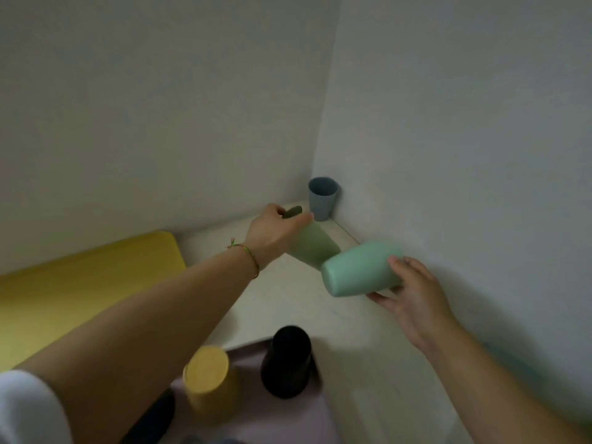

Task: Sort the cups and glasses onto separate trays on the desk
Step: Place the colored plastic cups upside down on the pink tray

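While both arms reach out over the pale desk [288, 302], each hand has a cup in it. The left hand [272, 232] is wrapped around the top of a sage green cup [315, 246], fingers closed on its rim end, and the cup leans over with its bottom toward us. The right hand [413, 293] holds a mint green cup [362, 267] lying on its side in the air, thumb on top and fingers under it. The two green cups are just beside each other, and they may be touching, but the picture is too blurry to be sure.

I count five cups for sure. A blue-grey cup [323, 197] stands upright, open end up, far back in the corner where the two walls meet. A yellow cup [209, 376] and a black cup [286, 363] stand upside down, side by side, on a dusty pink tray [288, 418] close to us. There are two trays: the pink one and a yellow tray [89, 283] on the left, which has nothing on the part that shows.

A dark round thing [153, 418] peeks out under the left arm by the yellow cup; I can't tell what it is.

The left wrist has a thin string bracelet [246, 254]. No words or labels show on any cup.
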